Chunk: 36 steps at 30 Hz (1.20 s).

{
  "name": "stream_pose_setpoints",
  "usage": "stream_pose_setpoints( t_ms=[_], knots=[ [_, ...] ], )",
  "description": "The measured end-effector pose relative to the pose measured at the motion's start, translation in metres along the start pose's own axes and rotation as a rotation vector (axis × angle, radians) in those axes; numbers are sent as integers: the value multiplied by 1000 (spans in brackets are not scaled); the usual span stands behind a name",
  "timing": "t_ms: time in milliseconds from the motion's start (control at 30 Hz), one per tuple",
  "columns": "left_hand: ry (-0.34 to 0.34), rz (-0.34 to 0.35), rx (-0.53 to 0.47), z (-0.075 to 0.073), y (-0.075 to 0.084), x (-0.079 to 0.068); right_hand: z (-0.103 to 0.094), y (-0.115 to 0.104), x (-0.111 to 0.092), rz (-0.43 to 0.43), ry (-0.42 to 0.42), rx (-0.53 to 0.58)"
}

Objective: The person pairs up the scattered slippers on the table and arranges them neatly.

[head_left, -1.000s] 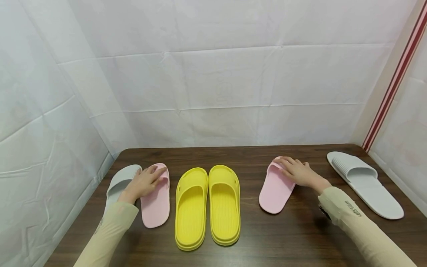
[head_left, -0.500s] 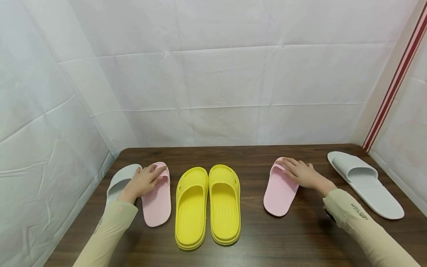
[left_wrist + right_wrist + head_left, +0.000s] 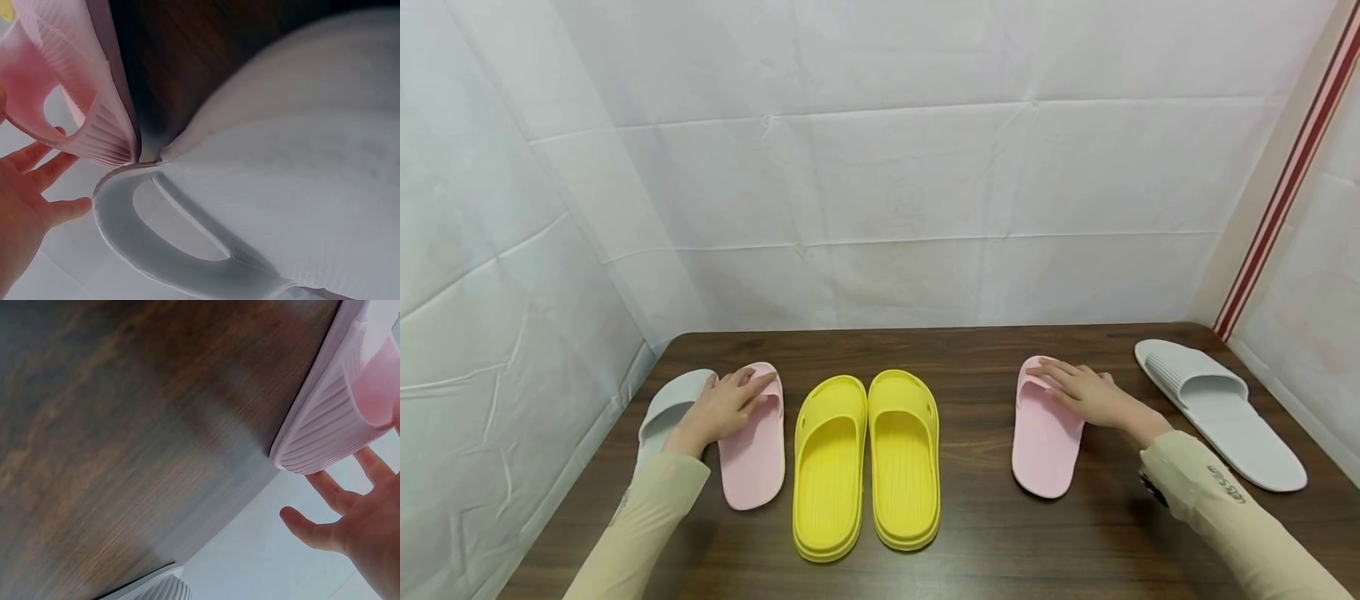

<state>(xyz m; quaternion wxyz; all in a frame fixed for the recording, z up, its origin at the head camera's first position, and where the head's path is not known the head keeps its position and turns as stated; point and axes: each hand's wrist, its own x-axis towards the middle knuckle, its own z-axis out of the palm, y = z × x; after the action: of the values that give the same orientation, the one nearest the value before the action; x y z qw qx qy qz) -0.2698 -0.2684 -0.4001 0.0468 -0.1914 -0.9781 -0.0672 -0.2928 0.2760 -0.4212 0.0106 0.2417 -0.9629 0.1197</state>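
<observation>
Right grip on pink slipper; straighter

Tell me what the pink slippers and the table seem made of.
Pink slippers: probably moulded foam or soft plastic, matte; the straps show ribs and no visible stitching.
Table: wood or wood-look laminate, dark, softly shiny; streaky grain and faint reflections.

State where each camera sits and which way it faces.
Head: on the person's head, facing forward and down at the dark wooden table and yellow slippers; left hand, right hand and sleeves show.
Left wrist: on that wrist, facing the left pink slipper and left grey slipper; left hand shows.
Right wrist: on that wrist, facing the right pink slipper, table and part of the right grey slipper; right hand shows.
Shared: head and left wrist both show the left hand at the left pink slipper.
</observation>
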Motion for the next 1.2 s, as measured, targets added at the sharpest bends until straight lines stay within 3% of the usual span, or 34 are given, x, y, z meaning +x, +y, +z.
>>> stream_pose_setpoints(
  t_ms=[667,1200],
  knots=[
    [-2,15,10,-1,2,1,-8,-3,-17,-52,-43,89],
    [23,23,9,-9,1,1,-7,-1,-22,-89,-8,96]
  ],
)
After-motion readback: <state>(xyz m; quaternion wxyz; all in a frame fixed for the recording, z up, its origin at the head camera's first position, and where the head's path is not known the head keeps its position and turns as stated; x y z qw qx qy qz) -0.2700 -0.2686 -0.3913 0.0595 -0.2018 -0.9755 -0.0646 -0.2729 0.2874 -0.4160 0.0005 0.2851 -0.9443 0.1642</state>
